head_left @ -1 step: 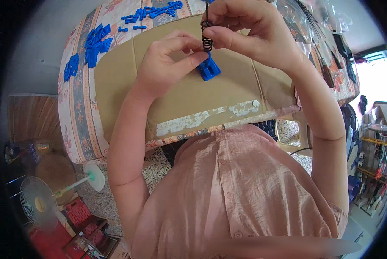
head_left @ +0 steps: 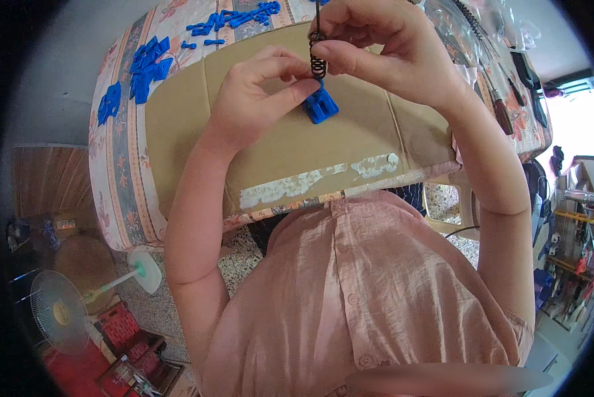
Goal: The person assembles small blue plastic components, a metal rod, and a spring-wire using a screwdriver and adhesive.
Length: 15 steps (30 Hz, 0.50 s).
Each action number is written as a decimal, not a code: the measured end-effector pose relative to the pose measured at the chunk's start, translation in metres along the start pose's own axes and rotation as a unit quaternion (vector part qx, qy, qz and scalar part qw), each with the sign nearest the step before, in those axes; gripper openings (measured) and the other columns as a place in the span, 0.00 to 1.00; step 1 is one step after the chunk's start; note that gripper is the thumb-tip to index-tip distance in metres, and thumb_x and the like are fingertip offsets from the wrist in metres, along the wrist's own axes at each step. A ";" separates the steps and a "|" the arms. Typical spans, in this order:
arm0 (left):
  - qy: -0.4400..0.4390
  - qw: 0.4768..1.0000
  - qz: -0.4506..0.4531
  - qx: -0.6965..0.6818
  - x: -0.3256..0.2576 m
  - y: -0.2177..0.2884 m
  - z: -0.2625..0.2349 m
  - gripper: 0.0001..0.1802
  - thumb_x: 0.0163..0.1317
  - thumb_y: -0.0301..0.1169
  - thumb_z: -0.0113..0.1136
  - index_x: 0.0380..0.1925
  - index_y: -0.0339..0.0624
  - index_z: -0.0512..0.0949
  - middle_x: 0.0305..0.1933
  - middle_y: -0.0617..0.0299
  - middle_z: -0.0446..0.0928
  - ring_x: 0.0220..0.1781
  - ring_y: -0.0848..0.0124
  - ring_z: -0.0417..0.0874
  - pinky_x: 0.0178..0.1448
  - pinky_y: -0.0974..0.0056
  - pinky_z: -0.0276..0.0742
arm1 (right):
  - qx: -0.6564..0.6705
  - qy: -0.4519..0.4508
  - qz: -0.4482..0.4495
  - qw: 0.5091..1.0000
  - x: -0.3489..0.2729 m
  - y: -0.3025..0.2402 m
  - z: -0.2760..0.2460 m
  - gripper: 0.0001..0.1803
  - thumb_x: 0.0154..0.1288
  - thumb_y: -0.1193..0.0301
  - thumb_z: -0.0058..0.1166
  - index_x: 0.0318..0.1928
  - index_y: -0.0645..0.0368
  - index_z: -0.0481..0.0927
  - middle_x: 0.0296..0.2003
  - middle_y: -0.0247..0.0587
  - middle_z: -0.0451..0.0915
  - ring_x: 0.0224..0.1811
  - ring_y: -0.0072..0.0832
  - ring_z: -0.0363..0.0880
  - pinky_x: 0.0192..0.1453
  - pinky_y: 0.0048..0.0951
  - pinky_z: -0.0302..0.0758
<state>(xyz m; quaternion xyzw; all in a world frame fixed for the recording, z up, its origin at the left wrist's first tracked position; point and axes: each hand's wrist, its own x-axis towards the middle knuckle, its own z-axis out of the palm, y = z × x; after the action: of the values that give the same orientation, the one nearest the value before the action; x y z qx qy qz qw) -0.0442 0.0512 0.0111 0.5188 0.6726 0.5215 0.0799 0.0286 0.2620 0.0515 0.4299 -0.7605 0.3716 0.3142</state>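
Note:
A black coil spring (head_left: 317,61) stands nearly upright over the cardboard, with a thin dark rod (head_left: 318,14) rising from its top. My right hand (head_left: 393,56) pinches the spring between thumb and fingers from the right. Below the spring's lower end is a blue plastic piece (head_left: 321,108) with a slotted, blocky body. My left hand (head_left: 260,92) holds this piece at its narrow upper end, thumb and fingertips closed around it just under the coils. Fingertips hide the spot where spring and blue piece meet, so I cannot tell how they join.
A cardboard sheet (head_left: 290,142) covers the table's near part, over a flowered cloth (head_left: 128,192). Blue plastic pieces (head_left: 150,69) lie in piles at the left; smaller ones (head_left: 234,18) lie at the back. At right are a wooden-handled tool (head_left: 502,116) and clear plastic bags (head_left: 442,23).

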 end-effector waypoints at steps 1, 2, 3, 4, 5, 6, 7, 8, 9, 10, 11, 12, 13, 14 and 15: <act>0.000 1.000 0.000 0.000 0.000 0.001 0.000 0.07 0.58 0.26 0.68 0.35 0.35 0.84 0.36 0.60 0.80 0.42 0.70 0.80 0.48 0.67 0.74 | 0.000 0.000 0.000 1.000 -0.001 0.000 -0.001 0.09 0.66 0.72 0.61 0.42 0.65 0.80 0.30 0.35 0.82 0.32 0.17 0.80 0.34 0.21 0.77; -0.001 1.000 -0.002 0.006 0.000 0.001 0.000 0.07 0.58 0.26 0.68 0.35 0.35 0.84 0.36 0.60 0.80 0.42 0.70 0.80 0.48 0.67 0.74 | 0.004 0.003 -0.005 1.000 0.001 0.000 -0.001 0.09 0.66 0.72 0.61 0.42 0.64 0.79 0.30 0.35 0.82 0.32 0.17 0.80 0.34 0.21 0.77; -0.003 1.000 -0.004 0.012 0.000 0.001 -0.001 0.07 0.58 0.26 0.68 0.35 0.35 0.83 0.37 0.60 0.81 0.42 0.70 0.80 0.48 0.66 0.74 | 0.008 0.006 -0.010 1.000 0.003 -0.001 0.000 0.09 0.66 0.72 0.62 0.42 0.64 0.79 0.30 0.35 0.82 0.32 0.17 0.80 0.34 0.21 0.77; -0.002 1.000 -0.005 0.012 -0.001 0.001 -0.001 0.07 0.58 0.26 0.68 0.35 0.35 0.83 0.37 0.60 0.81 0.42 0.70 0.80 0.48 0.66 0.74 | 0.009 0.006 -0.010 1.000 0.001 -0.002 0.001 0.09 0.66 0.72 0.62 0.42 0.64 0.79 0.30 0.35 0.82 0.32 0.17 0.80 0.34 0.21 0.77; -0.002 1.000 -0.002 0.016 -0.001 0.002 -0.001 0.07 0.58 0.26 0.68 0.35 0.35 0.83 0.37 0.60 0.81 0.42 0.70 0.80 0.49 0.66 0.74 | 0.077 0.007 0.044 0.996 -0.002 -0.003 0.001 0.09 0.66 0.72 0.62 0.42 0.64 0.79 0.30 0.36 0.82 0.32 0.17 0.80 0.33 0.21 0.77; -0.002 1.000 0.001 0.019 -0.001 0.002 -0.001 0.07 0.58 0.26 0.67 0.35 0.35 0.84 0.37 0.60 0.81 0.42 0.70 0.80 0.50 0.66 0.74 | 0.143 0.008 0.097 0.985 -0.003 -0.004 0.001 0.09 0.66 0.72 0.62 0.43 0.64 0.79 0.30 0.36 0.83 0.32 0.17 0.80 0.33 0.21 0.77; -0.002 1.000 0.001 0.019 -0.001 0.002 -0.001 0.07 0.58 0.26 0.67 0.35 0.35 0.84 0.37 0.60 0.81 0.42 0.70 0.80 0.50 0.66 0.74 | 0.143 0.007 0.097 0.985 -0.001 -0.003 0.000 0.09 0.66 0.72 0.62 0.43 0.64 0.79 0.30 0.36 0.83 0.32 0.17 0.80 0.33 0.21 0.77; -0.005 1.000 -0.001 0.022 -0.001 0.002 -0.001 0.07 0.58 0.26 0.67 0.35 0.35 0.84 0.37 0.60 0.81 0.42 0.70 0.80 0.50 0.66 0.74 | 0.075 0.000 0.042 0.996 0.001 -0.002 -0.001 0.09 0.66 0.72 0.61 0.42 0.64 0.79 0.30 0.36 0.83 0.32 0.17 0.80 0.33 0.21 0.77; -0.008 1.000 -0.003 0.025 0.000 0.002 -0.001 0.07 0.58 0.25 0.67 0.35 0.35 0.84 0.37 0.60 0.81 0.42 0.70 0.80 0.50 0.66 0.74 | 0.007 -0.007 -0.013 1.000 0.003 -0.001 -0.003 0.09 0.66 0.72 0.61 0.42 0.64 0.79 0.30 0.36 0.83 0.31 0.17 0.80 0.33 0.21 0.77; -0.009 1.000 -0.002 0.025 0.000 0.003 -0.001 0.07 0.58 0.25 0.67 0.35 0.35 0.84 0.37 0.60 0.81 0.42 0.70 0.80 0.50 0.66 0.74 | 0.006 -0.007 -0.013 1.000 0.002 0.000 -0.003 0.09 0.66 0.72 0.61 0.42 0.64 0.79 0.30 0.36 0.83 0.31 0.17 0.80 0.33 0.21 0.77; -0.007 1.000 -0.004 0.019 -0.001 0.003 0.000 0.07 0.58 0.25 0.67 0.35 0.35 0.84 0.37 0.60 0.81 0.42 0.70 0.80 0.51 0.65 0.74 | 0.007 -0.010 -0.003 1.000 0.001 0.000 -0.003 0.09 0.66 0.72 0.61 0.42 0.65 0.79 0.30 0.36 0.83 0.31 0.17 0.80 0.32 0.21 0.77; -0.006 1.000 -0.006 0.013 -0.001 0.002 0.000 0.07 0.58 0.25 0.67 0.35 0.35 0.84 0.37 0.60 0.81 0.42 0.69 0.80 0.51 0.65 0.74 | 0.007 -0.014 0.007 1.000 0.000 0.001 -0.003 0.09 0.66 0.72 0.61 0.42 0.65 0.79 0.29 0.36 0.83 0.30 0.17 0.80 0.32 0.20 0.77; -0.007 1.000 -0.005 0.013 -0.001 0.000 0.000 0.07 0.58 0.25 0.67 0.35 0.35 0.84 0.37 0.60 0.81 0.42 0.69 0.80 0.51 0.65 0.74 | 0.007 -0.013 0.007 1.000 0.001 0.001 -0.003 0.09 0.66 0.72 0.61 0.42 0.65 0.79 0.29 0.36 0.83 0.30 0.17 0.80 0.32 0.20 0.77; -0.004 1.000 -0.005 0.011 -0.002 -0.001 0.000 0.07 0.58 0.25 0.68 0.35 0.35 0.84 0.37 0.59 0.81 0.42 0.69 0.80 0.51 0.65 0.74 | 0.010 -0.012 -0.003 1.000 0.003 -0.001 -0.002 0.09 0.66 0.73 0.61 0.42 0.65 0.79 0.29 0.36 0.83 0.30 0.17 0.80 0.32 0.20 0.77; -0.002 1.000 -0.004 0.008 -0.003 -0.002 0.000 0.07 0.58 0.25 0.68 0.35 0.35 0.84 0.37 0.59 0.81 0.42 0.69 0.80 0.51 0.65 0.74 | 0.014 -0.011 -0.014 1.000 0.004 -0.002 -0.001 0.08 0.66 0.73 0.61 0.42 0.65 0.79 0.29 0.35 0.82 0.30 0.16 0.80 0.32 0.19 0.77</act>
<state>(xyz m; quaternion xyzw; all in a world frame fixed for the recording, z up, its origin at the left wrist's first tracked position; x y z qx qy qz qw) -0.0437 0.0491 0.0082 0.5179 0.6789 0.5144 0.0794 0.0283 0.2607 0.0563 0.4490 -0.7526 0.3731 0.3048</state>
